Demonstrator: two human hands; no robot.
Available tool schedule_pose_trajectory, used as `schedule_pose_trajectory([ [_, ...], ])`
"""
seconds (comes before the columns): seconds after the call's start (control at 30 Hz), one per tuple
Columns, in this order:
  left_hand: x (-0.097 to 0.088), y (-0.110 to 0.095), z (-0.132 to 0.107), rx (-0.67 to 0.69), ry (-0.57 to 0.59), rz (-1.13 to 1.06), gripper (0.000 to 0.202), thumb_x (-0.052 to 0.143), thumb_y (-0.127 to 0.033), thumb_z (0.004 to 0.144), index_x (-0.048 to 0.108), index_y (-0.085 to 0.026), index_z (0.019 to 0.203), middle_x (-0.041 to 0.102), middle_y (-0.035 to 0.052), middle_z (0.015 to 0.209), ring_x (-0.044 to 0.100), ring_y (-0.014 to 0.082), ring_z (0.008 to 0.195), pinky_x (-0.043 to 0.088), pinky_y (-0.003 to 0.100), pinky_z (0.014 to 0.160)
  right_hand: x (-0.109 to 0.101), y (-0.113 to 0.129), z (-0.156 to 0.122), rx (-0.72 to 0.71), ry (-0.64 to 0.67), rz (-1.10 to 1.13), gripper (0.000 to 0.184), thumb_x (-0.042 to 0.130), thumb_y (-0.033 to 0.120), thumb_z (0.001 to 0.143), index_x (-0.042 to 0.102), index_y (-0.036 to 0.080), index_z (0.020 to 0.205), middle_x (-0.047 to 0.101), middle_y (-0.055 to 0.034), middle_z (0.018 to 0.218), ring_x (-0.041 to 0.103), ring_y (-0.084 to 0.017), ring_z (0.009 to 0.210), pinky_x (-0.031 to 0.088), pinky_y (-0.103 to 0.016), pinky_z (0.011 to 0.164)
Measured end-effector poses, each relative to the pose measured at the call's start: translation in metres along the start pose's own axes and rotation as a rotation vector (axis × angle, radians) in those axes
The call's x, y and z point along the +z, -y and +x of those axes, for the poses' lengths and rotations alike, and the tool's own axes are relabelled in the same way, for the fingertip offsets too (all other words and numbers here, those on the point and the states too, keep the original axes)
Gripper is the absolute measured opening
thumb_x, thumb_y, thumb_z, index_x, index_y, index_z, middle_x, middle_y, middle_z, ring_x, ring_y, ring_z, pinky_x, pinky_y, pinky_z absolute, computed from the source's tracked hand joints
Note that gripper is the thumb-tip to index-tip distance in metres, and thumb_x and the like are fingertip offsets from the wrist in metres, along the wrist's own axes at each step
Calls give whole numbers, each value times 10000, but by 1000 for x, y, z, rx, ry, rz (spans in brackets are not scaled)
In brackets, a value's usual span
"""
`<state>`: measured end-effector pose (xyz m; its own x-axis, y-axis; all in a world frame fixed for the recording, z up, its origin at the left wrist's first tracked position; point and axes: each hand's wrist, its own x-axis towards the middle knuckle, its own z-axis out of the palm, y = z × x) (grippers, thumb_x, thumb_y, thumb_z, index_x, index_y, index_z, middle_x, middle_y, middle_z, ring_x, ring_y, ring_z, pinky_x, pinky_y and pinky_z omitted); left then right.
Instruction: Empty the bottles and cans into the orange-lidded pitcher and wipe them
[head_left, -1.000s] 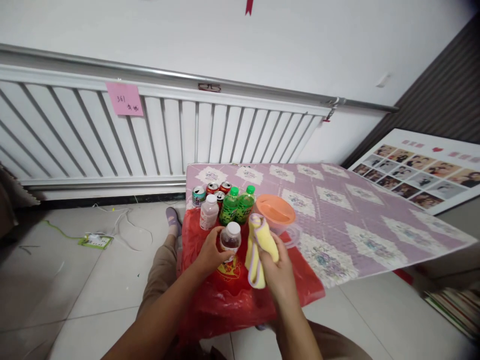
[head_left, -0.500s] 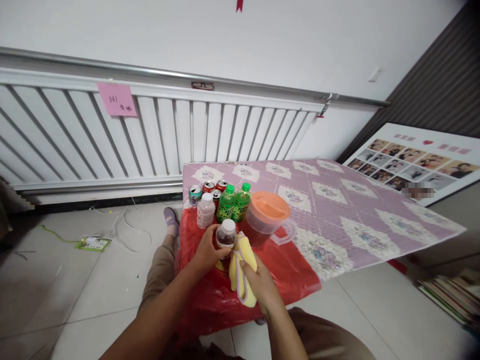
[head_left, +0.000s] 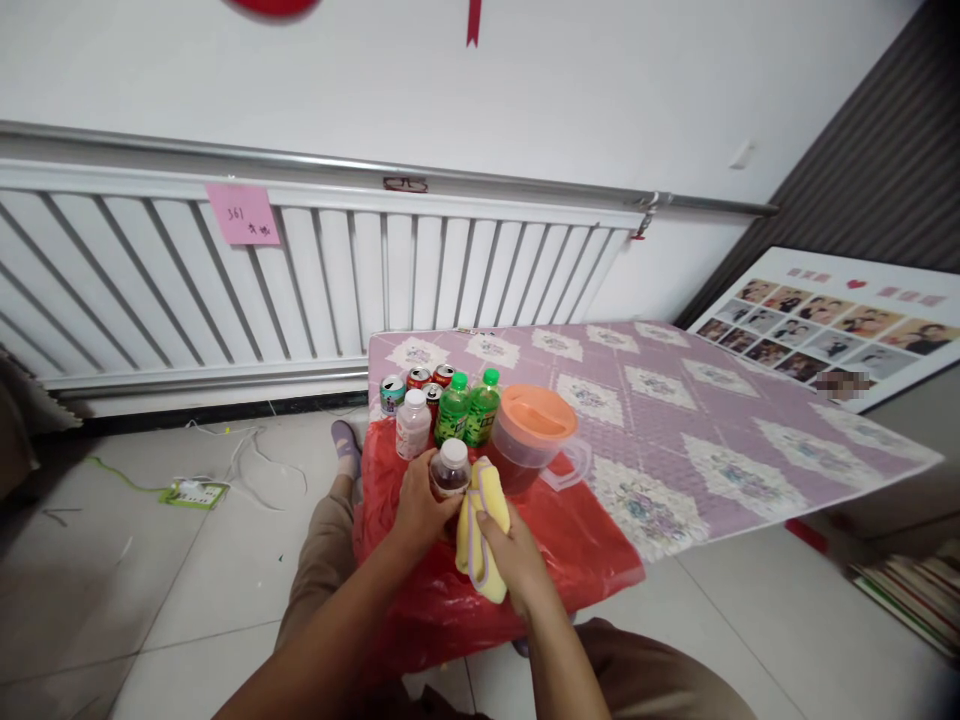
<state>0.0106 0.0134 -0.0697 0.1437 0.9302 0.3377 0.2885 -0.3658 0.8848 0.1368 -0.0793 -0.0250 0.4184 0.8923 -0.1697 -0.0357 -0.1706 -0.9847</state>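
Observation:
Wrapped around a clear plastic bottle (head_left: 451,476) with a white cap, my left hand (head_left: 421,503) keeps it upright over the red plastic sheet (head_left: 600,550). My right hand (head_left: 510,548) grips a folded yellow cloth (head_left: 486,500) with purple edging, and the cloth presses against the bottle's right side. Just behind stand a white-capped bottle (head_left: 413,428) and two green bottles (head_left: 453,415) with green caps. A clear pitcher (head_left: 517,445) with an orange lid (head_left: 538,410) is right of the cloth. The lower part of the held bottle is hidden by my hands.
Several drink cans (head_left: 418,378) stand behind the bottles. A purple flowered cloth (head_left: 637,390) covers the table, which reaches to the right. Behind it runs a white radiator (head_left: 420,265). On the floor at left lie a green power strip (head_left: 193,494) and cables.
My right hand and the yellow cloth have shifted slightly up and left along the bottle. The left hand still holds the bottle. The camera view has tilted slightly upward.

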Motion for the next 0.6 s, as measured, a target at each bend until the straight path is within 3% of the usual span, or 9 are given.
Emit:
schedule_pose_trajectory([
  [0.17, -22, -10, 11, -11, 176, -156, 820, 706, -230, 695, 371, -189, 1442, 490, 145, 1450, 453, 332, 1367, 362, 507, 1157, -6, -1, -7, 19, -88, 79, 553, 669, 492, 771, 612, 183, 1226, 747, -91, 1072, 703, -290, 933, 552, -370, 748],
  [0.27, -34, -14, 19, -67, 343, -263, 747, 642, -207, 738, 393, -202, 1442, 524, 114, 1445, 488, 302, 1347, 379, 485, 1155, 3, 4, -10, -35, -86, 95, 553, 640, 496, 809, 574, 190, 1265, 733, -86, 1103, 693, -270, 967, 546, -363, 803],
  [0.33, -38, -15, 20, -98, 375, -281, 689, 636, -198, 746, 439, -210, 1406, 561, 96, 1411, 539, 288, 1292, 408, 477, 1133, 11, 4, -11, -71, -49, 95, 555, 635, 484, 819, 558, 192, 1285, 729, -85, 1113, 691, -262, 968, 545, -366, 823],
  [0.47, -30, -17, 9, -144, 199, -167, 588, 702, -214, 712, 517, -193, 1270, 621, 109, 1281, 602, 286, 1169, 468, 474, 1053, 22, -4, -1, -126, -29, 78, 571, 622, 458, 828, 518, 194, 1323, 711, -95, 1145, 684, -264, 985, 547, -385, 832],
  [0.6, -17, -19, -3, -139, 9, -48, 632, 768, -266, 664, 504, -189, 1234, 599, 116, 1238, 593, 300, 1142, 477, 491, 1018, 22, -14, 11, -120, -91, 5, 501, 634, 437, 790, 583, 176, 1215, 721, -97, 1088, 678, -274, 987, 532, -398, 859],
])
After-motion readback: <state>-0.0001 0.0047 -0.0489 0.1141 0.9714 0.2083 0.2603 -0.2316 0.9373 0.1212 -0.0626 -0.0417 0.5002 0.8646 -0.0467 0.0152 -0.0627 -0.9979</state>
